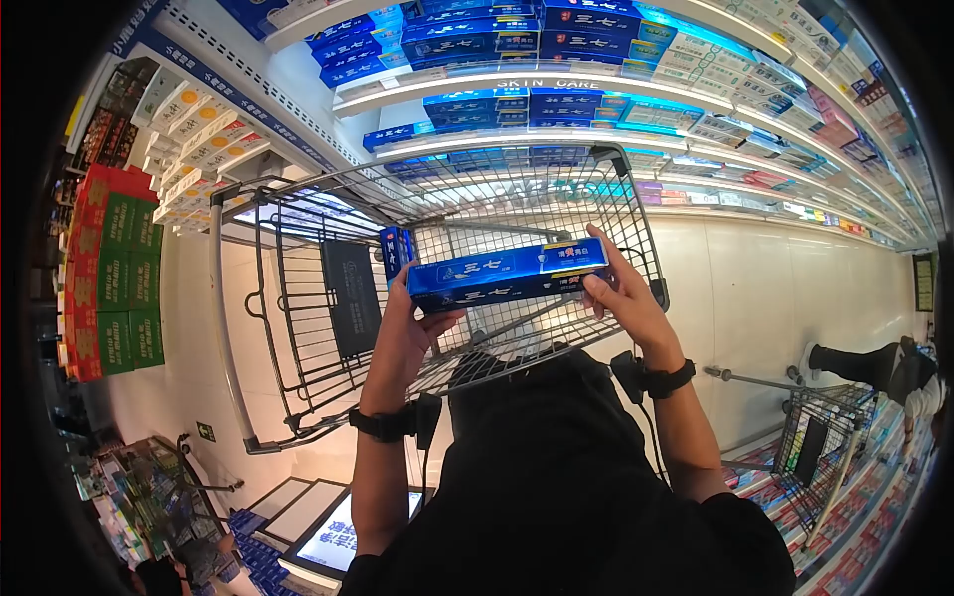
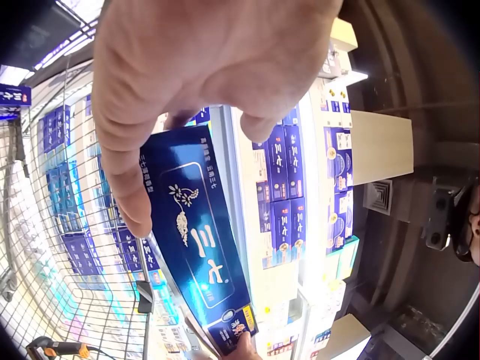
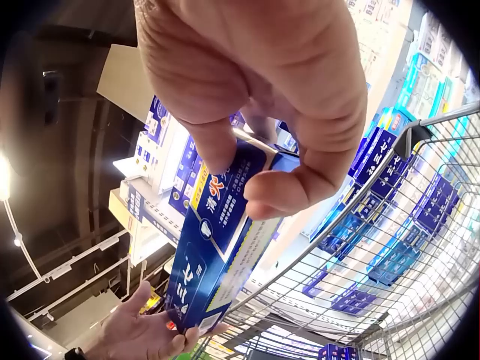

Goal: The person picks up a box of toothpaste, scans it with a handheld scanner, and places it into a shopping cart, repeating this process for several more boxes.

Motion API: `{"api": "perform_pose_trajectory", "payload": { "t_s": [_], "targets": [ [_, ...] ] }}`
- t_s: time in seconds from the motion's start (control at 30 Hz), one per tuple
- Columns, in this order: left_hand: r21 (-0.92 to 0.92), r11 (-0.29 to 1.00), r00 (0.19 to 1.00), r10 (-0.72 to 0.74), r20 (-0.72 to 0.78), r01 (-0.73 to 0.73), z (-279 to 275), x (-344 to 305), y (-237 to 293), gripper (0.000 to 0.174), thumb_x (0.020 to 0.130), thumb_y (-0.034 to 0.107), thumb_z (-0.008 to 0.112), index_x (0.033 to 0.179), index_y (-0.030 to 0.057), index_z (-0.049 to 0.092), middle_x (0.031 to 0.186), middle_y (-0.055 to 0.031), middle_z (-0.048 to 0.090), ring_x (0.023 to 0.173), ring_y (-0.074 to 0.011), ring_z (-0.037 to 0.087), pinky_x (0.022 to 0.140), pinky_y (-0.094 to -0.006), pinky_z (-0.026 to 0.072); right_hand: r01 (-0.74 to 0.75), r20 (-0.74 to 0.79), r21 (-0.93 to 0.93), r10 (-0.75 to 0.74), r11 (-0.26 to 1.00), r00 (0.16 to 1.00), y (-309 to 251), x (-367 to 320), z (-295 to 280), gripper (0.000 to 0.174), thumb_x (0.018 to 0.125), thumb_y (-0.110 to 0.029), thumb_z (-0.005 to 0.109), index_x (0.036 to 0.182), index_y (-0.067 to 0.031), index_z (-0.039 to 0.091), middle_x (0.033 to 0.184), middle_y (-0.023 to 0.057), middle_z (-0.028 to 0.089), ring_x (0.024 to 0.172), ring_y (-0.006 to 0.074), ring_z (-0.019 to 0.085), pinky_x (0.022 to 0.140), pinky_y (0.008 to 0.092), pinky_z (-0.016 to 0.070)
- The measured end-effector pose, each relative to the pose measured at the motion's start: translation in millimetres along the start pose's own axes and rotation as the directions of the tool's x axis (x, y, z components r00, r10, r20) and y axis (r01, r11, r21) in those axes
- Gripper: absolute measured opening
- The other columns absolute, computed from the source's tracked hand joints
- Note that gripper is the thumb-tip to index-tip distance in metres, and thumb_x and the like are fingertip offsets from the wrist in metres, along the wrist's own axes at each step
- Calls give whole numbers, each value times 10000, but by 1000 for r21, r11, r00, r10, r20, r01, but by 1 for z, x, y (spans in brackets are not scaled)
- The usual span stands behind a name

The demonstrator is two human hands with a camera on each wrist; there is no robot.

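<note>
A long blue toothpaste box (image 1: 507,270) is held level across both hands above the shopping cart (image 1: 517,159). My left hand (image 1: 405,323) grips its left end, thumb and fingers at opposite edges. At the other end, my right hand (image 1: 636,303) pinches it, the thumb on the near side. In the left wrist view the box's printed broad face (image 2: 196,232) shows a white plant drawing and white characters. From the right wrist, the right thumb and fingers bend round the box end (image 3: 240,187). A second blue box (image 1: 396,248) stands in the cart near the dark seat panel.
Shelves of stacked blue toothpaste boxes (image 1: 472,40) rise beyond the cart. Red and green cartons (image 1: 114,273) are piled at the left. Another cart (image 1: 820,447) and a person in dark trousers (image 1: 860,366) are at the right. A lit sign (image 1: 343,531) lies behind, lower left.
</note>
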State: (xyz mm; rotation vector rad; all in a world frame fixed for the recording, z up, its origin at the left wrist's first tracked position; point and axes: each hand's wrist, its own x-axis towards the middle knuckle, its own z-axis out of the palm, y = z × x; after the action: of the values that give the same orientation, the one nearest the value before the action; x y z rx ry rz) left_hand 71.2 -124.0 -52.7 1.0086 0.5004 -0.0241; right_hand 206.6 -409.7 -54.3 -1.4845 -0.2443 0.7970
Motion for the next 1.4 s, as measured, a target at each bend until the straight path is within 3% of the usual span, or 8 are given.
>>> {"api": "perform_pose_trajectory", "payload": {
  "t_s": [0.13,0.47,0.63,0.83,0.93,1.03,1.23,1.4],
  "targets": [
    [-14,999,999,34,17,-33,2,-3,1,664,963,585,396,1428,129,269,1295,-180,452,1098,-358,582,964,-441,485,64,-10,17,-64,998,998,-2,-3,2,636,936,-213,604,1486,-113,301,1217,86,527,885,126,576,679,244,482],
    [-57,981,982,183,-38,-185,-6,9,-14,575,863,41,677,1333,71,348,1333,-124,448,1148,-211,528,935,-298,499,108,-74,283,-91,953,993,16,3,2,336,963,-302,572,1228,-100,521,1467,139,335,1115,176,533,824,298,506],
    [-70,964,963,249,-101,-257,20,-2,-1,462,1001,360,470,1373,96,397,1317,-91,482,1078,-170,552,908,-326,501,172,-111,255,-148,951,983,10,0,10,444,945,-237,592,1335,-83,448,1498,167,305,1179,206,510,886,331,505],
    [-215,966,990,141,-21,-142,-5,9,-12,564,995,374,482,1434,55,326,1198,-77,550,1074,-140,568,886,-309,508,287,-177,253,-247,924,953,11,-2,18,692,902,-126,614,1487,-66,250,1501,196,305,1262,240,463,994,349,435],
    [-12,995,994,96,-48,-97,-1,1,-3,611,985,443,467,1423,39,334,1270,-107,536,1201,-224,516,1049,-458,385,330,-183,297,-286,896,941,14,1,18,752,878,-79,631,1501,-70,211,1488,222,327,1270,234,457,1001,315,406],
    [37,997,997,64,-51,-63,2,-2,1,663,983,450,477,1443,9,296,1207,-89,556,1069,-154,583,886,-319,515,297,-162,327,-257,897,953,10,-1,16,766,874,-87,645,1502,-67,206,1466,223,366,1261,225,465,993,312,409],
    [-9,996,996,87,-16,-87,-3,-1,3,647,1003,490,396,1461,46,286,1297,-137,505,1211,-244,498,1054,-460,371,314,-146,340,-280,886,949,13,0,18,774,871,-114,664,1497,-56,212,1451,227,386,1247,221,477,995,316,407],
    [-19,994,993,102,-63,-103,-7,6,-6,711,996,524,389,1418,-45,323,1200,-112,560,1065,-176,567,936,-330,457,331,-141,343,-300,879,944,15,-1,18,759,798,32,568,1482,-34,243,1413,165,436,1288,232,436,1053,343,354]
  ]
}}
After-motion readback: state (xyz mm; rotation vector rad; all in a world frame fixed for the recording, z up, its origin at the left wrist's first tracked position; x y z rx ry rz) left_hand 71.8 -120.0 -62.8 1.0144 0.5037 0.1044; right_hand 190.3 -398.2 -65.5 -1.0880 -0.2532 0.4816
